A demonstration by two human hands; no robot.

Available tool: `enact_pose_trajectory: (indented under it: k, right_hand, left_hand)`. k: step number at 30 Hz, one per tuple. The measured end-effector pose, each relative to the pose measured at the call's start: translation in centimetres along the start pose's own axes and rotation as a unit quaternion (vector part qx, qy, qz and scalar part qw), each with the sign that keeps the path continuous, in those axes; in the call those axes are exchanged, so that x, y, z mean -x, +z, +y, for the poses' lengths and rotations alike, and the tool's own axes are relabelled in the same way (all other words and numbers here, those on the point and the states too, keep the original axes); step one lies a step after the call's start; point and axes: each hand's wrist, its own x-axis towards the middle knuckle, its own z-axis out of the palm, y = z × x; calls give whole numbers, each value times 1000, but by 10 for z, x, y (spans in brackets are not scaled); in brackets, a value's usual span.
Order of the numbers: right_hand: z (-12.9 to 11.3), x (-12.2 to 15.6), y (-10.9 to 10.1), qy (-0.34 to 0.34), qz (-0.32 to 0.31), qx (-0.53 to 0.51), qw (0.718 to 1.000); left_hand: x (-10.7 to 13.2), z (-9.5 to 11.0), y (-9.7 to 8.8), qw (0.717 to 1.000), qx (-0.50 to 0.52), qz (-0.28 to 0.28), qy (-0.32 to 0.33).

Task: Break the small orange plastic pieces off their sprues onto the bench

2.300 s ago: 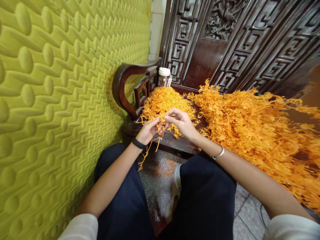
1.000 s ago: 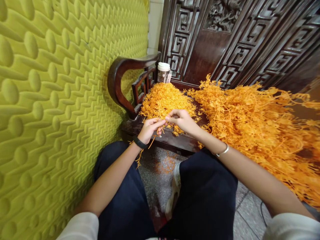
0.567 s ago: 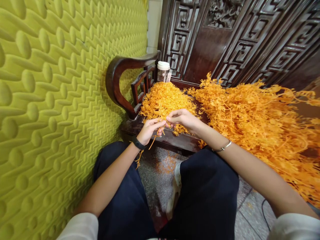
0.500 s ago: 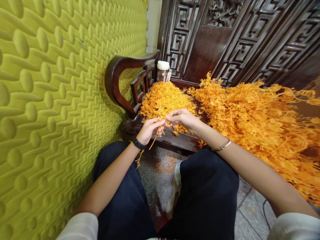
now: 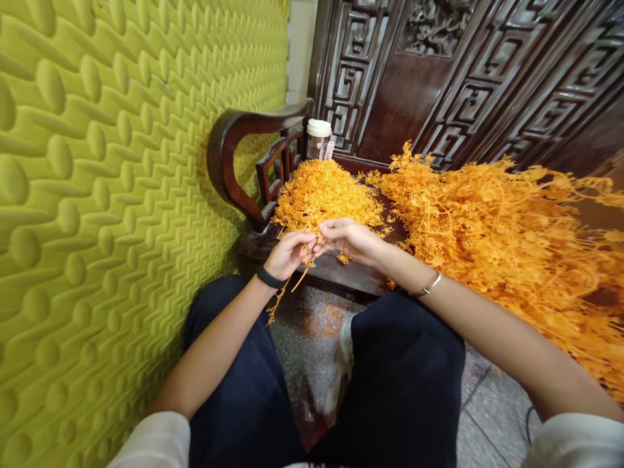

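Observation:
An orange plastic-looking sprig (image 5: pixel 299 278) with thin stems hangs down from between my two hands. My left hand (image 5: pixel 290 253) pinches it between thumb and fingers. At its right, my right hand (image 5: pixel 347 238) has thumb and fingers closed on the upper part of the same sprig, the fingertips nearly touching the left ones. Just behind the hands a heap of small orange sprig pieces (image 5: pixel 329 192) lies on the dark wooden seat (image 5: pixel 336 276). A large bunch of long orange sprigs (image 5: pixel 497 227) lies to the right.
A clear jar with a white lid (image 5: pixel 318 138) stands behind the heap. The curved wooden armrest (image 5: pixel 221 156) is at left, beside a yellow padded wall (image 5: pixel 121 195). A carved wooden back (image 5: pixel 404 97) rises behind. Orange scraps (image 5: pixel 326 316) lie on the floor between my legs.
My right hand has shifted slightly left, closer to my left hand. The hanging stems have swung a little, and fewer orange bits show below the right hand.

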Motion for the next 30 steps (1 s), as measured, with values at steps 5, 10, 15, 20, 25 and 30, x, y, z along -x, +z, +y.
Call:
enact_pose_trajectory:
  k: [5, 10, 15, 20, 25, 30]
  right_hand:
    - [1, 1, 3, 3, -11, -14, 1000]
    - [3, 1, 6, -11, -1, -31, 999]
    - [2, 2, 9, 0, 2, -10, 1000]
    - [-2, 3, 6, -30, 2, -35, 999]
    - [-10, 0, -22, -157, 110, -6, 981]
    - [-9, -4, -50, -188, 255, 154, 936]
  left_hand:
    - [0, -1, -4, 1000, -7, -3, 7]
    - [1, 1, -5, 1000, -15, -19, 10]
    - [2, 2, -5, 1000, -16, -25, 6]
    - [6, 9, -3, 1000, 6, -13, 14]
    - [14, 20, 2, 997, 71, -10, 17]
    - [12, 13, -1, 995, 99, -8, 16]
